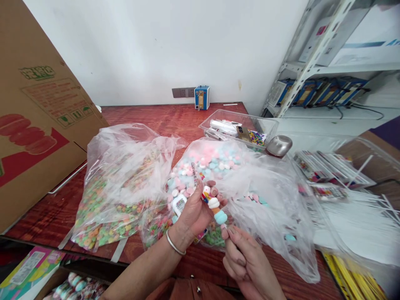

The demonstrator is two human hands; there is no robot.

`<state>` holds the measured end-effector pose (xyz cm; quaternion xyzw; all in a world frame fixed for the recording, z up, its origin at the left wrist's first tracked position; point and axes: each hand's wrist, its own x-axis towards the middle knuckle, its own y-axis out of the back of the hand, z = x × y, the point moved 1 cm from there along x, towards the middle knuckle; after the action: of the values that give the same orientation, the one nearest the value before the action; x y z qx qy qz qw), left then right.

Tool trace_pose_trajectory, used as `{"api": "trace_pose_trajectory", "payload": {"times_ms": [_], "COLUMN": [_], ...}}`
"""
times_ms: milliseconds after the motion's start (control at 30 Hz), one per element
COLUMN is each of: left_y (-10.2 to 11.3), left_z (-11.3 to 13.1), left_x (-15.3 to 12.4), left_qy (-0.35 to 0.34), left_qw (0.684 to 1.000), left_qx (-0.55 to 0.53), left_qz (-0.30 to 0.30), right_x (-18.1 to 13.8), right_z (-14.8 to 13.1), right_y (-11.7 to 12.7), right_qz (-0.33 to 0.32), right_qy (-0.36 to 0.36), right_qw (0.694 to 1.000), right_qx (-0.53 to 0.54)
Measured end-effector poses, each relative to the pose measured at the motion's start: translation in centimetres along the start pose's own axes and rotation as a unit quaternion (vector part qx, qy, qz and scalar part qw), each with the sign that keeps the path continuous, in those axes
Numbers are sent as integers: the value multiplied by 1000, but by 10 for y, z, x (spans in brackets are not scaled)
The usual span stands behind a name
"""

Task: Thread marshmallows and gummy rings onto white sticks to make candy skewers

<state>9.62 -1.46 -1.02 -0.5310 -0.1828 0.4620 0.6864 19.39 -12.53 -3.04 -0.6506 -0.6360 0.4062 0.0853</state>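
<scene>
A marshmallow skewer (214, 203) with white, orange and pale blue pieces slants between my hands over the table. My left hand (195, 210), a bracelet at its wrist, wraps around the upper part of the skewer, where a printed clear wrapper shows. At its lower end, just below the blue marshmallow, my right hand (240, 252) pinches the skewer. Behind the hands lies a clear bag of pink, white and blue marshmallows (203, 158). A small white printed item (179, 204) rests beside my left hand. Green cereal rings (215, 235) show partly beneath the hands.
A bag of coloured cereal rings (106, 208) lies left, near a large cardboard box (40, 104). Behind stands a clear bin (240, 121) with a phone and beads, beside a metal scoop (279, 146). At right, another bin holds white sticks (353, 221).
</scene>
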Motion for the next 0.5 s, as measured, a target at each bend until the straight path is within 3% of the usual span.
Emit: {"api": "trace_pose_trajectory", "payload": {"times_ms": [67, 133, 167, 233, 300, 367, 433, 467, 500], "left_y": [1, 1, 0, 0, -1, -1, -1, -1, -1], "left_z": [0, 0, 0, 0, 0, 0, 0, 1, 1], "left_x": [0, 1, 1, 2, 3, 4, 5, 5, 5], "left_qy": [4, -2, -7, -14, -13, -11, -11, -12, -13], "left_qw": [1000, 1000, 999, 998, 997, 996, 996, 996, 997], "left_qx": [1, 6, 8, 12, 15, 14, 11, 8, 6], "left_qz": [9, 23, 32, 54, 72, 83, 85, 84, 81], "right_x": [2, 5, 6, 7, 8, 9, 10, 10, 10], "right_z": [2, 4, 4, 6, 8, 10, 10, 9, 7], "right_y": [2, 6, 8, 12, 14, 15, 14, 13, 12], "right_qz": [22, 86, 124, 184, 211, 213, 217, 221, 222], "right_qy": [40, 162, 244, 397, 489, 520, 521, 519, 510], "right_qw": [997, 953, 897, 731, 576, 490, 467, 483, 522], "right_qx": [-69, -241, -346, -524, -621, -667, -681, -670, -646]}}
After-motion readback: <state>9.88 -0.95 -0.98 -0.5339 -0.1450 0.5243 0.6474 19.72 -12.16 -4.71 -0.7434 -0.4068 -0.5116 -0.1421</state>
